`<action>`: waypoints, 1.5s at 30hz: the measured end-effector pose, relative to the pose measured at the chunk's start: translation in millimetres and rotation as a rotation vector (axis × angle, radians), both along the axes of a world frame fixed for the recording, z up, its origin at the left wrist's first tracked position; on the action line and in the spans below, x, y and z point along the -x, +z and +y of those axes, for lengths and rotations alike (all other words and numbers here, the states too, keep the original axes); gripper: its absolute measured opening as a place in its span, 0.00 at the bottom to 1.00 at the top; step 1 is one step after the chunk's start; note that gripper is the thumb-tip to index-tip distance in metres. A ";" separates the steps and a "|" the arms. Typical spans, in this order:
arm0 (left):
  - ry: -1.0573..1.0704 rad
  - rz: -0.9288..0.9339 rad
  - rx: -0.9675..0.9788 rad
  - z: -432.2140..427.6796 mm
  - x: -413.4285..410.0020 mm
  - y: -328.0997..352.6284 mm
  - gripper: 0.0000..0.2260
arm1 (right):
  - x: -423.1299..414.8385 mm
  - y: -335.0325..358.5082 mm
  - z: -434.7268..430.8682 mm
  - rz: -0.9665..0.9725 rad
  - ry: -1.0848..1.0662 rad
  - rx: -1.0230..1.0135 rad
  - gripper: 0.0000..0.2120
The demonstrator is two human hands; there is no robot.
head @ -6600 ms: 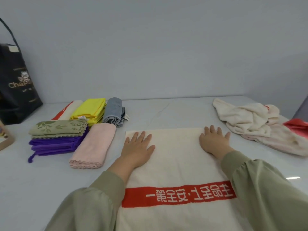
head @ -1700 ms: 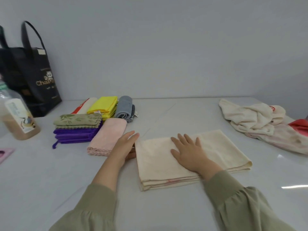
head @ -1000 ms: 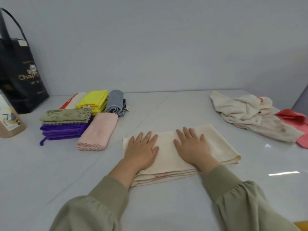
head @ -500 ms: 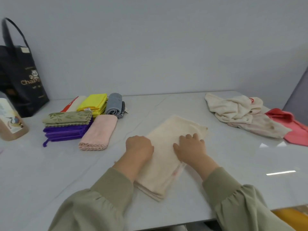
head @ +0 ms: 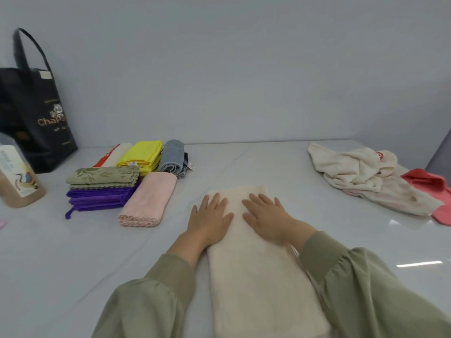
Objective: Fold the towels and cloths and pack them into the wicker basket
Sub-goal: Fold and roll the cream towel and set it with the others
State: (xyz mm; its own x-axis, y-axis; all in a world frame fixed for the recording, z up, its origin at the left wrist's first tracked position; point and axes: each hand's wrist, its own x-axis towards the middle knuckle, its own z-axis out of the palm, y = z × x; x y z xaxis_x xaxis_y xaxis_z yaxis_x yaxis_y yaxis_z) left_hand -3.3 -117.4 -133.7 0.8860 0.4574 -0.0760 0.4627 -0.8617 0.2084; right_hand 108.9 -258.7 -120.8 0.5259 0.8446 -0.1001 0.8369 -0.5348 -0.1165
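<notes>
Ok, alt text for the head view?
The left hand and right hand lie flat on a folded cream towel lying lengthwise on a white table. At left sit stacked folded cloths; crumpled towels lie at far right.

Plain grey wall (head: 244, 69), glossy white table (head: 48, 264)

table (head: 280, 172): white and glossy, seen from its near edge.
cream towel (head: 256, 276): laid folded, lengthwise, at the near middle.
pink cloth (head: 151, 198), purple stack (head: 97, 198): set left of the cream towel.
yellow cloth (head: 144, 153), grey roll (head: 173, 156): placed farther back, left of the cream towel.
black bag (head: 36, 118), bottle (head: 17, 179): stood far left of the cream towel.
crumpled heap (head: 353, 169), red cloth (head: 432, 184): left well to the right of the cream towel.
</notes>
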 end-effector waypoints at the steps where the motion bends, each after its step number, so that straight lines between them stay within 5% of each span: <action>1: 0.025 0.022 0.025 2.1 -2.7 -3.3 0.27 | -5.0 -4.7 -0.3 0.006 -0.027 0.018 0.27; 4: 0.041 -0.019 0.053 6.2 -6.7 -5.7 0.27 | -21.6 -13.9 -5.8 0.047 -0.134 -0.039 0.27; 9: 0.254 -0.501 0.183 24.8 -2.9 -9.5 0.19 | -41.9 -20.1 -10.1 0.087 -0.289 -0.236 0.26; 16: 0.424 -0.377 0.028 40.3 -23.4 -8.7 0.18 | -66.4 -17.2 13.7 0.066 -0.388 -0.304 0.23; 24: 0.447 -0.600 0.433 47.0 -28.6 -3.4 0.04 | -77.0 -11.1 22.9 0.177 -0.371 -0.317 0.16; 28: 0.398 -0.724 0.654 47.2 -27.4 1.1 0.13 | -71.9 -5.2 18.7 0.496 -0.379 -0.633 0.09; 33: 0.372 -0.777 0.796 51.1 -24.7 7.1 0.19 | -78.2 -3.2 14.2 0.958 -0.455 -0.934 0.18; 36: 0.334 -0.758 0.792 49.7 -22.2 8.4 0.11 | -78.7 0.1 9.2 0.869 -0.443 -0.864 0.05; 41: 0.288 -0.760 0.522 45.8 -16.9 15.6 0.10 | -72.1 13.2 2.3 0.593 -0.411 -0.849 0.11; 45: 0.322 -0.783 0.860 32.4 -6.3 29.2 0.13 | -62.5 19.5 -6.9 0.779 -0.429 -0.897 0.05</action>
State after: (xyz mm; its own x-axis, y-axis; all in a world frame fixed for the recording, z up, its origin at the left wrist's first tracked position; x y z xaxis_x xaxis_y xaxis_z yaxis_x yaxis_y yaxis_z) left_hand 3.1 -85.0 -104.6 0.6830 0.7292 0.0425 0.1222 -0.1715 0.9776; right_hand 171.4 -265.6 -101.3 0.8337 0.5521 0.0124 0.1622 -0.2233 -0.9612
